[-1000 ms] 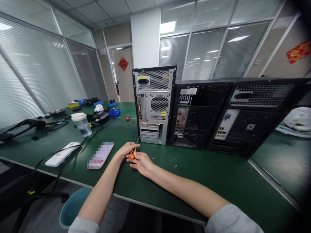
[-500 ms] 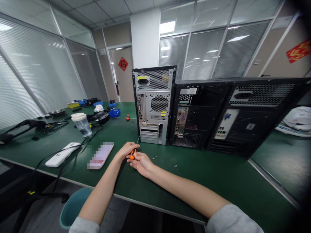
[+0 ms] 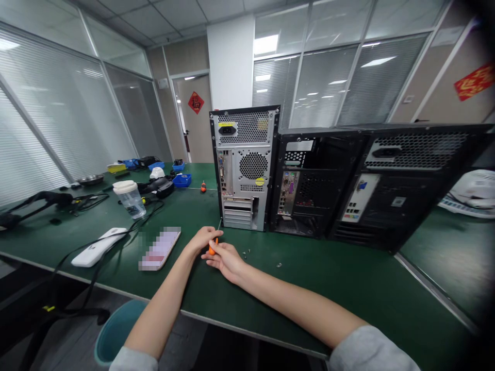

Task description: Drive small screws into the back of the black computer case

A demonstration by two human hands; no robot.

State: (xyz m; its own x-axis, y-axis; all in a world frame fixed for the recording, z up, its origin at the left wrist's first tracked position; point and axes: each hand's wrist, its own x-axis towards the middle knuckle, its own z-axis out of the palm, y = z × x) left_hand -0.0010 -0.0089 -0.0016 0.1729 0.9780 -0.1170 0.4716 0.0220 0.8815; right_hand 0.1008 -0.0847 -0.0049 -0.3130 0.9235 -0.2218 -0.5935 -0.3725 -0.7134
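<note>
Both my hands meet on the green table [image 3: 340,288] in front of a silver computer case [image 3: 244,167]. My left hand [image 3: 201,239] is closed around an orange-handled screwdriver [image 3: 212,249], whose thin shaft points up toward the case's lower left corner. My right hand [image 3: 224,260] lies palm up, its fingers curled and touching the orange handle. Small loose screws [image 3: 246,253] lie on the table just right of my hands.
Two black computer cases [image 3: 317,180] [image 3: 410,180] stand right of the silver one, backs toward me. A phone [image 3: 160,248], a white device [image 3: 98,246], black cables [image 3: 93,242], a plastic cup [image 3: 130,197], blue bins [image 3: 181,179] and another small screwdriver [image 3: 203,187] sit to the left. A teal bin [image 3: 116,330] stands under the table edge.
My hands have closed more tightly over the screwdriver, hiding more of its orange handle. Otherwise the hands stay in the same place.
</note>
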